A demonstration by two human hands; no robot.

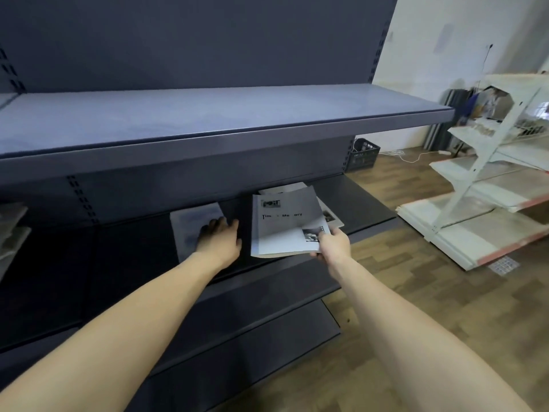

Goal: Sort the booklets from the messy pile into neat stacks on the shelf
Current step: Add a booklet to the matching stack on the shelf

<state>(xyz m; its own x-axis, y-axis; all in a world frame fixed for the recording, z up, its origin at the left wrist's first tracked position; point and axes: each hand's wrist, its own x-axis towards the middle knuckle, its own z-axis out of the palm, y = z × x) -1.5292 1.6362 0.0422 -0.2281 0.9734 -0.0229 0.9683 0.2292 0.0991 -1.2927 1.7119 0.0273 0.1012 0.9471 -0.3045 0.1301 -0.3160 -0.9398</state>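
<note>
A grey-white booklet [282, 224] with a dark title and small photos is tilted above the dark middle shelf [365, 203]. My right hand [331, 243] pinches its near right corner. Under it lies a loose pile of more booklets [331, 217], partly hidden. To the left a grey booklet [190, 224] lies flat on the same shelf, and my left hand [221, 237] rests palm down on its right half with fingers spread. More booklets [12, 230] show at the far left edge of the frame.
A bare blue-grey shelf [208, 120] juts out above the working shelf. Lower dark shelves [267, 295] step out below. A white shelving unit [490, 185] stands to the right on the wooden floor, and a dark crate [364, 153] sits by the wall.
</note>
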